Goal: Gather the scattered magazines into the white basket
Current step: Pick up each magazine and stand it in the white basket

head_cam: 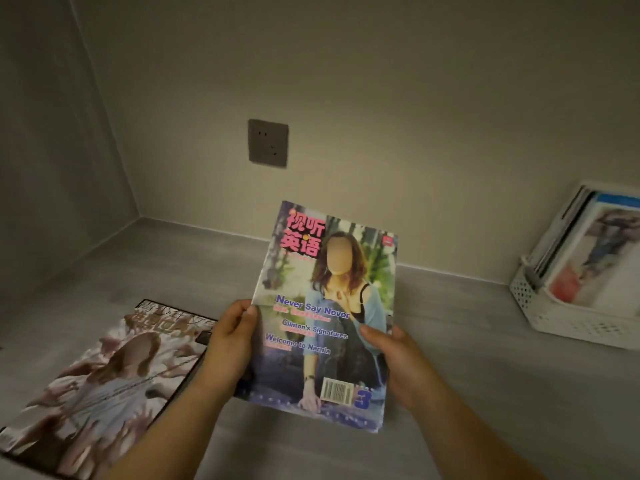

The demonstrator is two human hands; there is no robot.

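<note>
I hold a colourful magazine [322, 313] with pink Chinese title and the words "Never Say Never" lifted off the grey surface, cover facing me. My left hand [230, 341] grips its left edge, thumb on the cover. My right hand [394, 362] grips its right edge, thumb on the cover too. A larger magazine [97, 386] with a pinkish cover lies flat on the surface at the lower left, partly behind my left forearm. The white basket [568, 320] stands at the right edge and holds several magazines standing upright.
The grey wood-grain surface [467, 358] runs into a corner, with walls at the back and left. A dark wall socket [267, 142] sits on the back wall above the held magazine.
</note>
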